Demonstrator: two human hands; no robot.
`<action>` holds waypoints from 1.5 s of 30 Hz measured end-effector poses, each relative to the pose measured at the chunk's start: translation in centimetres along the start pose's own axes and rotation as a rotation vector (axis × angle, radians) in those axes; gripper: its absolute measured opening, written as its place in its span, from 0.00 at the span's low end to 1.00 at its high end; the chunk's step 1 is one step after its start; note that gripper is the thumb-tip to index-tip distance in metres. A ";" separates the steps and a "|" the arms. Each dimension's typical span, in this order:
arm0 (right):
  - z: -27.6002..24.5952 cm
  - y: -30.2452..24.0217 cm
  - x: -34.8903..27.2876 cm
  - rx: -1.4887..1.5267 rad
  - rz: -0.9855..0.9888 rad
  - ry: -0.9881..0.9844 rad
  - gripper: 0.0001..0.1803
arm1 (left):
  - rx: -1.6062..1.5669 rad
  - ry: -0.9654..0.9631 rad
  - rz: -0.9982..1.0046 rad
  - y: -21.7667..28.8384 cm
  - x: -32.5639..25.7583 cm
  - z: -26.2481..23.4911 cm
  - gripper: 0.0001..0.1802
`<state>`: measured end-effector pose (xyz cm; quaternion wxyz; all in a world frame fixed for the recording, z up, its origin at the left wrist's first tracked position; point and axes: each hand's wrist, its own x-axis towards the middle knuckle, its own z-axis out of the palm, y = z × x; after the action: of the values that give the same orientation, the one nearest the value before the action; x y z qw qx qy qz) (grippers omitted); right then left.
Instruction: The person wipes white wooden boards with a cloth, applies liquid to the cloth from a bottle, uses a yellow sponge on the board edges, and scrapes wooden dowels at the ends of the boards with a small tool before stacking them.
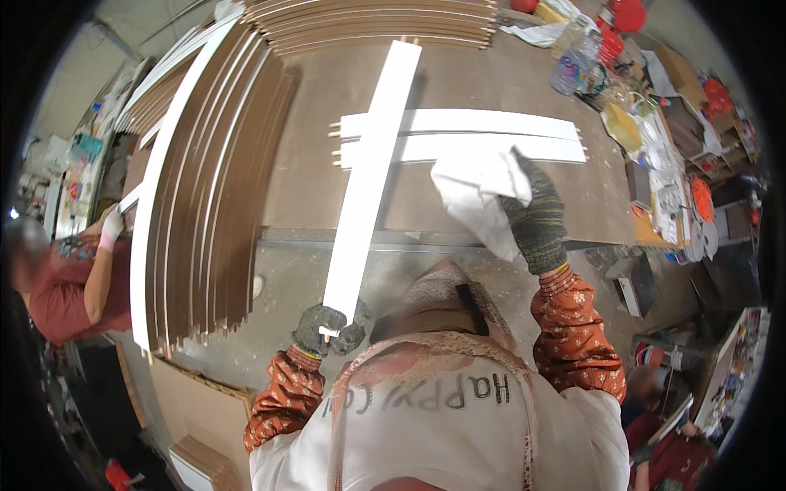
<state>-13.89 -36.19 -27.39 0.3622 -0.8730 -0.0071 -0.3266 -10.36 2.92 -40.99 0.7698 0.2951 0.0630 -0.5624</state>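
My left hand (315, 330), in a dark grey knit glove, is closed round the near end of a long white board (372, 176). A small wooden dowel sticks out of that end, and more dowels show at the far end. The board slants away from me across two shorter white boards (508, 149) that lie side by side on the brown table (315, 176), with dowels at their ends. My right hand (536, 217), gloved in dark green-grey, grips a crumpled white cloth (479, 192) over the near edge of these boards.
Stacked white-edged boards (213, 188) stand along the left side, with another stack (377, 24) at the back. A plastic bottle (569, 72) and clutter sit at the right. A co-worker in a red shirt (70, 290) is at the far left; another person (671, 450) is lower right.
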 end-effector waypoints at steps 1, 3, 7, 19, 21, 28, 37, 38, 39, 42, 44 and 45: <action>-1.5 -1.2 0.9 -0.119 -0.046 0.105 0.26 | 0.004 0.004 0.019 -0.4 1.3 -0.8 0.25; -2.4 -3.3 1.7 -0.331 -0.112 0.168 0.29 | 0.179 0.027 0.109 -0.5 3.8 0.3 0.22; 5.7 -8.5 1.1 0.275 0.253 -0.945 0.40 | 1.410 0.145 0.508 0.1 7.1 6.4 0.18; 1.4 7.7 9.5 -0.400 -0.489 -0.422 0.23 | 0.345 0.162 0.212 -4.9 3.9 2.8 0.12; 0.8 11.5 11.6 -0.454 -0.389 -0.317 0.24 | 0.780 0.067 0.454 -4.1 2.5 5.2 0.11; -4.1 22.3 15.2 -0.231 0.396 -0.175 0.25 | 0.603 0.278 0.006 -3.4 -0.6 10.2 0.17; -1.7 9.3 10.3 -0.014 -0.003 -0.600 0.18 | 1.090 0.422 -0.062 -1.1 2.9 17.7 0.17; 0.2 5.0 9.7 0.262 0.261 -1.097 0.20 | 1.328 0.398 -0.011 -1.4 2.9 16.9 0.17; 1.9 3.4 5.8 0.447 -0.219 -0.739 0.19 | 1.569 0.360 0.043 -1.5 3.0 16.4 0.17; 3.4 1.1 1.4 -0.094 -0.857 -0.631 0.19 | 1.705 -0.064 0.695 -1.9 4.6 13.7 0.26; 2.6 2.5 3.5 0.031 -0.757 -0.729 0.20 | 1.810 -0.022 0.813 -1.8 7.4 13.5 0.27; 1.5 2.9 4.9 0.022 -0.690 -0.817 0.20 | 1.904 0.115 0.799 -2.0 8.4 13.8 0.27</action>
<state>-8.45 -38.48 -27.12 0.2107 -0.8720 -0.4377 -0.0602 -12.40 -11.64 -34.04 0.3439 0.8078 -0.4740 -0.0679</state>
